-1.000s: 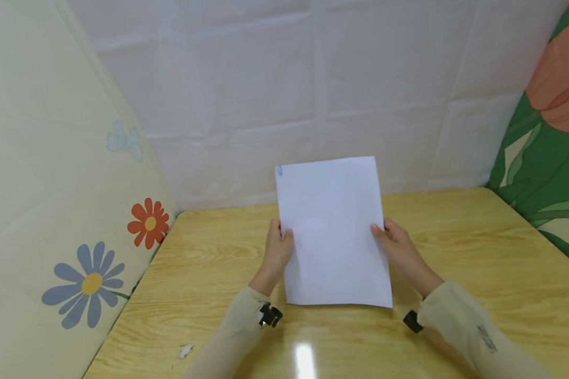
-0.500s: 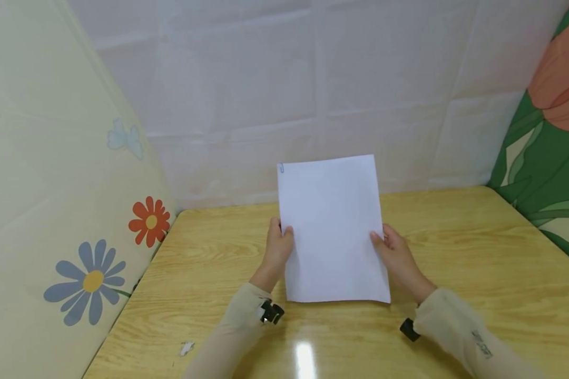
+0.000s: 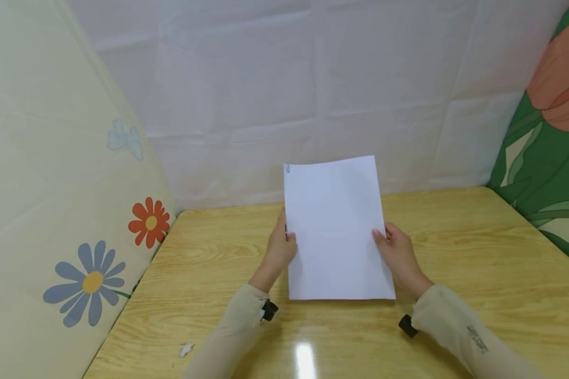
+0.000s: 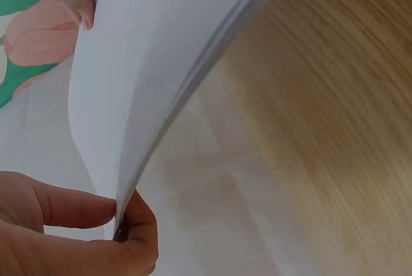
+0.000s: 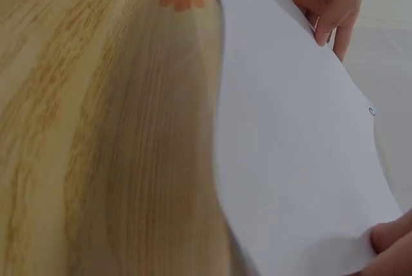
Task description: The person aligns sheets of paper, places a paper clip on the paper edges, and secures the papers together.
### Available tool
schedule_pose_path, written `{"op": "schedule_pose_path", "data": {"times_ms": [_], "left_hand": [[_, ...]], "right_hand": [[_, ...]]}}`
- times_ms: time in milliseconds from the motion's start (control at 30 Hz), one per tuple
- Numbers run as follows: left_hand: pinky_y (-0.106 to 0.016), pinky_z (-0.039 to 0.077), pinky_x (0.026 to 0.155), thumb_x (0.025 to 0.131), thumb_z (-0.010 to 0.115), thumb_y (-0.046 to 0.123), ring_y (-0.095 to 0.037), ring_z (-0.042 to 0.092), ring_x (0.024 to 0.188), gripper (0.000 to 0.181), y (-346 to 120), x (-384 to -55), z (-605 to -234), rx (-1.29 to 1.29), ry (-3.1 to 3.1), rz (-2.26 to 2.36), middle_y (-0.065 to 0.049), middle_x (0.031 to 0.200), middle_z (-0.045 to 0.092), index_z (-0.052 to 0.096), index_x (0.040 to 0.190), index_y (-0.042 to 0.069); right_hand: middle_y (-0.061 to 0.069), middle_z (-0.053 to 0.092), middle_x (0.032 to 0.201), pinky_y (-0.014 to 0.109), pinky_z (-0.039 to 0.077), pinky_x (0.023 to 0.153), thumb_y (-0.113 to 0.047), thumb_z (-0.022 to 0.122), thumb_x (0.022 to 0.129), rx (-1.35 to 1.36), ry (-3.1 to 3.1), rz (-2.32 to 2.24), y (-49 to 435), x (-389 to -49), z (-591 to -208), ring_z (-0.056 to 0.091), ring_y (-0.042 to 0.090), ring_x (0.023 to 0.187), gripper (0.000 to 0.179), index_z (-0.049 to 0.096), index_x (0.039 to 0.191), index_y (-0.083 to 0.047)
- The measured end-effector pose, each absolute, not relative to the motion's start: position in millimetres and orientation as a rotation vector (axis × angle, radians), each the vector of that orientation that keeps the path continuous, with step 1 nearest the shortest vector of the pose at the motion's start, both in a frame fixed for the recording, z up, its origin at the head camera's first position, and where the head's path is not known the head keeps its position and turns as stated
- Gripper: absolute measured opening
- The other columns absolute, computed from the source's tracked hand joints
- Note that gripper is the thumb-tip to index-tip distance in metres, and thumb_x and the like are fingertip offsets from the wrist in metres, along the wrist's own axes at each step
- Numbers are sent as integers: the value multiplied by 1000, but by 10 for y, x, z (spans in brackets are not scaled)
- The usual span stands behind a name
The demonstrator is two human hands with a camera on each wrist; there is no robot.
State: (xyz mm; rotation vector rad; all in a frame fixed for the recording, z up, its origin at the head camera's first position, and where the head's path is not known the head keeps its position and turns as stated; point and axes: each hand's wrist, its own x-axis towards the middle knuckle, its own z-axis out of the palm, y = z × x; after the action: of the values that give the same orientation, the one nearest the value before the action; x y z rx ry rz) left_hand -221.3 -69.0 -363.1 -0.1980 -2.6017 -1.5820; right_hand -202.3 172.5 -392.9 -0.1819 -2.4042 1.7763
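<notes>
A stack of white paper [image 3: 336,231] is held up above the table, tilted toward me, its top face blank. A blue paper clip [image 3: 287,168] sits on its upper left corner. My left hand [image 3: 278,252] pinches the left edge, thumb in front and fingers behind. On the opposite edge my right hand [image 3: 400,258] grips the paper the same way, a little below mid-height. The left wrist view shows several sheets fanning slightly along the edge of the paper [image 4: 148,76]. Most fingers are hidden behind the stack.
The wood-grain table [image 3: 208,252] spreads under both arms. A small white worn patch [image 3: 186,349] marks its front left. A pale cloth [image 3: 246,95] hangs behind, with flower-printed panels at the left [image 3: 23,173] and right [image 3: 550,137].
The left edge of the paper has shifted slightly right, and the stack's lower edge has risen a little. The left fingers have slid a bit on the edge. Both hands keep their hold.
</notes>
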Motion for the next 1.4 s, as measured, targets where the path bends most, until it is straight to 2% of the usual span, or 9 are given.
{"op": "schedule_pose_path", "data": {"times_ms": [133, 333, 567, 667, 833, 1000, 1133, 1233, 1400], "left_hand": [[-48, 41, 101, 93, 42, -11, -38, 45, 126, 73, -710, -2230, -3656, -250, -2584, -1496, -21, 153, 28, 12, 155, 13], [-42, 47, 84, 90, 46, -14, -31, 54, 100, 64, -730, -2263, -3702, -342, -2526, -1344, -17, 147, 41, 37, 148, 10], [-29, 44, 66, 91, 51, -11, -21, 48, 77, 52, -740, -2272, -3706, -340, -2546, -1266, -19, 113, 60, 49, 140, 7], [-27, 42, 61, 90, 52, -11, -18, 45, 71, 51, -750, -2279, -3701, -362, -2545, -1250, -16, 95, 58, 50, 139, 4], [-26, 40, 59, 90, 53, -9, -16, 42, 68, 49, -767, -2302, -3696, -411, -2575, -1204, -13, 86, 54, 49, 138, 0], [-36, 48, 71, 89, 53, -10, -27, 53, 79, 47, -791, -2311, -3693, -494, -2601, -1060, -21, 100, 59, 48, 136, -7], [-45, 47, 88, 89, 53, -9, -38, 55, 102, 47, -814, -2318, -3713, -543, -2654, -955, -26, 113, 58, 45, 135, -11], [-46, 46, 92, 90, 56, -7, -41, 52, 108, 49, -820, -2321, -3724, -554, -2715, -910, -28, 119, 56, 42, 137, -12], [-46, 41, 100, 89, 66, 5, -41, 47, 118, 59, -808, -2327, -3721, -524, -2825, -844, -28, 128, 51, 39, 140, -11]], "right_hand": [[25, 57, 128, 13, 46, 71, -18, 49, 101, -135, -2383, 1721, 1759, -2061, -3954, 57, 7, 91, 40, 47, 135, 4], [27, 57, 126, 12, 46, 71, -2, 50, 98, 17, -2270, 1736, 1775, -2081, -3972, 58, 7, 96, 55, 32, 150, -13], [13, 55, 135, 16, 37, 96, -3, 52, 98, 101, -2270, 1616, 1764, -2108, -3972, 40, 24, 132, 31, 58, 128, -2], [13, 56, 134, 16, 38, 93, -5, 52, 99, 106, -2289, 1598, 1772, -2114, -3976, 41, 24, 131, 29, 59, 126, -1], [15, 57, 132, 11, 41, 67, -5, 52, 99, 105, -2334, 1520, 1784, -2135, -3980, 54, 16, 91, 29, 60, 126, -2], [19, 58, 128, 20, 40, 58, -5, 51, 99, 181, -2409, 1449, 1797, -2134, -3970, 43, 13, 66, 30, 58, 127, 0], [21, 53, 135, 33, 49, 77, -5, 48, 100, 255, -2535, 1361, 1800, -2127, -3963, 55, 26, 92, 34, 52, 134, 1], [27, 47, 138, 51, 44, 94, -2, 49, 99, 335, -2596, 1299, 1792, -2132, -3959, 48, 40, 119, 38, 47, 136, 4], [33, 44, 135, 58, 39, 97, -3, 55, 96, 385, -2670, 1241, 1775, -2149, -3958, 44, 47, 121, 45, 42, 138, 8]]}}
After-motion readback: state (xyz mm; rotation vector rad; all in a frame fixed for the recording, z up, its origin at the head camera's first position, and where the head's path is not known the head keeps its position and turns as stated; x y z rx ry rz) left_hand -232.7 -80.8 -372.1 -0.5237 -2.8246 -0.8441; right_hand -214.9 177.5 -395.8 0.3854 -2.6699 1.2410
